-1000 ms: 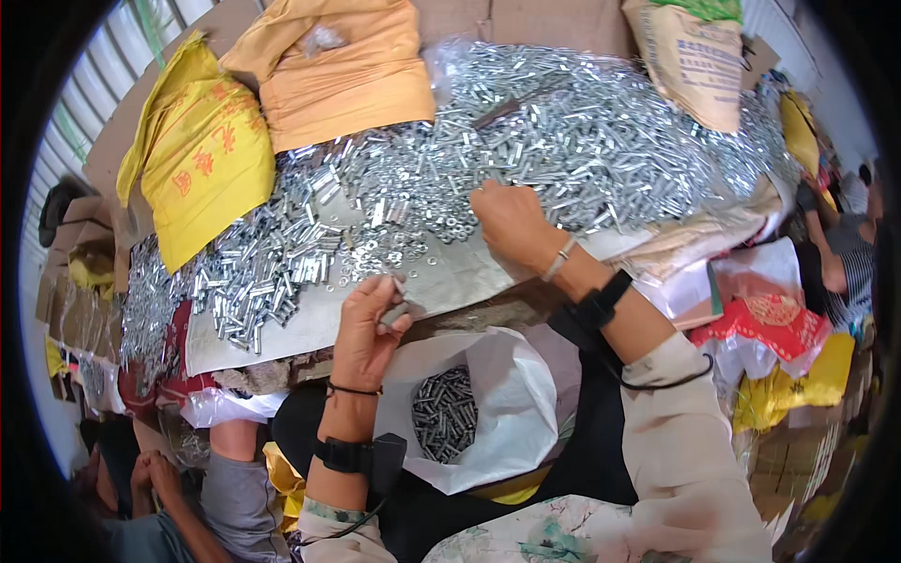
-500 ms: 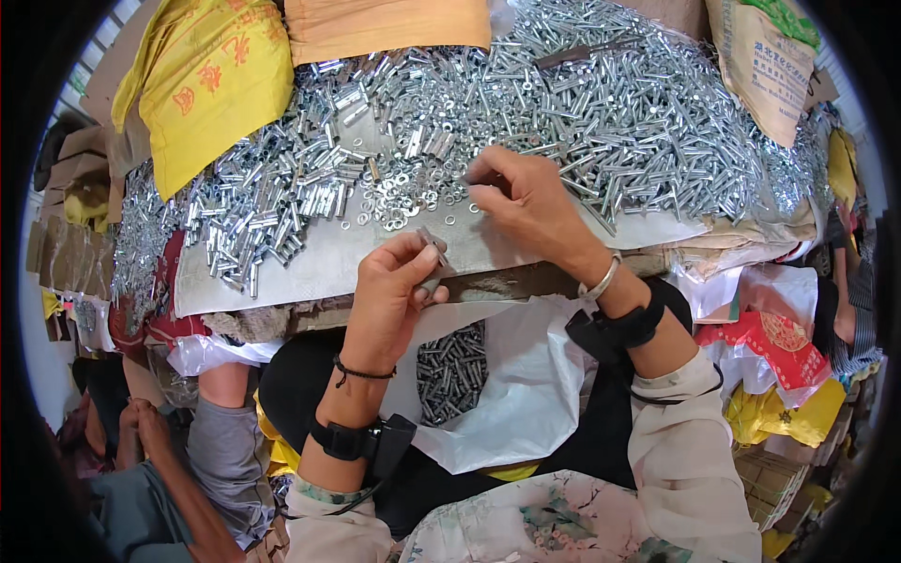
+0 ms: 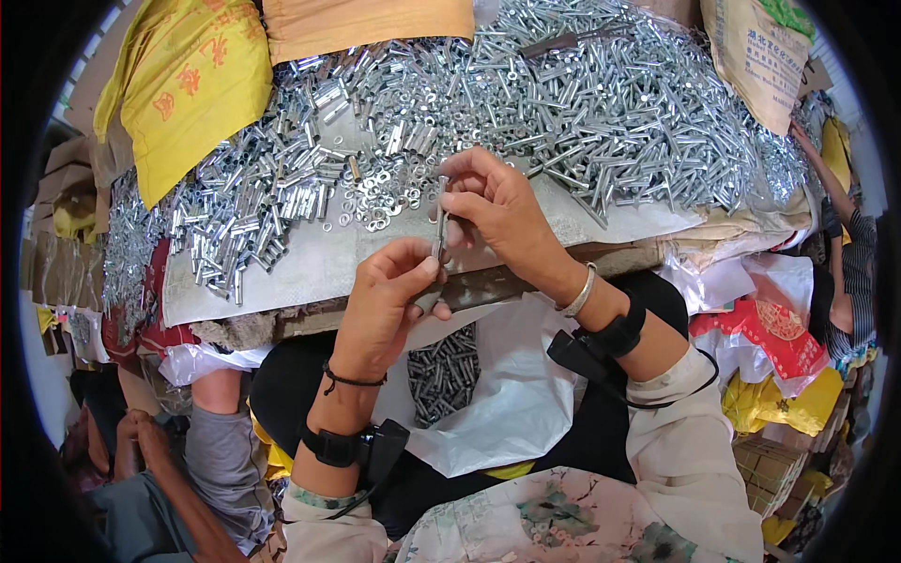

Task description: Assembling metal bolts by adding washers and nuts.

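Upright between my two hands is a slim silver bolt (image 3: pixel 439 230). My left hand (image 3: pixel 375 300) pinches its lower part between thumb and fingers. At its upper end, the thumb and forefinger of my right hand (image 3: pixel 502 211) are closed around it; whether they also hold a small ring cannot be made out. Just beyond my hands, flat washers (image 3: pixel 379 202) lie scattered on the pale sheet (image 3: pixel 310 253). Short metal sleeves (image 3: pixel 253 225) are heaped to the left, and long bolts (image 3: pixel 638 141) to the right.
In my lap a white plastic bag (image 3: pixel 516 403) gapes around dark metal bolts (image 3: pixel 443 375). Yellow sacking (image 3: pixel 192 94) covers the far left of the heap, and a beige sack (image 3: pixel 765 66) the far right. Another person's clasped hands (image 3: pixel 141 432) show at lower left.
My right hand has come from above the washers down and left to the bolt's upper end. My left hand keeps its grip on the bolt, which now stands more upright. The view shifted slightly.
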The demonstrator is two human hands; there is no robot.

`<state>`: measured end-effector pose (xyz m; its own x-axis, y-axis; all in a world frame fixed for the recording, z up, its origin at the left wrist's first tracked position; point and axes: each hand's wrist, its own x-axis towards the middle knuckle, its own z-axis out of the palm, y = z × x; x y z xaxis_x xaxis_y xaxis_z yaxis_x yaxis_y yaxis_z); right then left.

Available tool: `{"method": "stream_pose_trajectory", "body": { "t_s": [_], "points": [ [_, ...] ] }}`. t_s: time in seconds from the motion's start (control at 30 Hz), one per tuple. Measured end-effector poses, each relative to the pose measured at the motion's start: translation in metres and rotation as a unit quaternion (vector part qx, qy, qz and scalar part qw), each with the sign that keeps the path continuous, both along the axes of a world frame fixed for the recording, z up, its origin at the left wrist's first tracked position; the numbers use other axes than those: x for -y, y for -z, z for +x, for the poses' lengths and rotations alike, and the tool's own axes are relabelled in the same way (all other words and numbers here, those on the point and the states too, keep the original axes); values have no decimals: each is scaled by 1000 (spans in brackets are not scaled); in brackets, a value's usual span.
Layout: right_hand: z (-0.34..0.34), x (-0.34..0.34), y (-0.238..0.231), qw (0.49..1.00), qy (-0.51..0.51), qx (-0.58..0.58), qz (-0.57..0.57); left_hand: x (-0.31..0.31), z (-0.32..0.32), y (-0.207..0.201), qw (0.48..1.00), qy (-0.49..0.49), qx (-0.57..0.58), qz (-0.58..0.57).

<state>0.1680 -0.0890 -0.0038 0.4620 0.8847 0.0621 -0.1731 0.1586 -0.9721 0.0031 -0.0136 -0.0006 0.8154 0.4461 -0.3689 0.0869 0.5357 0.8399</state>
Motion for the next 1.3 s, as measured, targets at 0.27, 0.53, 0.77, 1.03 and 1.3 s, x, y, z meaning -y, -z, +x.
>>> {"method": "stream_pose_trajectory", "body": {
  "t_s": [0.27,0.53,0.77,1.03,1.3],
  "points": [
    [-16,1,2,943,-36,330,4,-17,-8,5,981,-150,45,-118],
    [-13,-29,13,706,39,700,-99,-26,-8,6,953,-218,91,-190],
    [-9,-31,19,754,81,648,-73,-23,-12,5,973,-169,36,-154],
    [-5,-18,6,899,-24,437,26,-11,-9,-2,997,-34,-48,54],
    [-16,-20,10,733,37,672,100,-16,-10,4,989,-98,-32,105]
  ]
}}
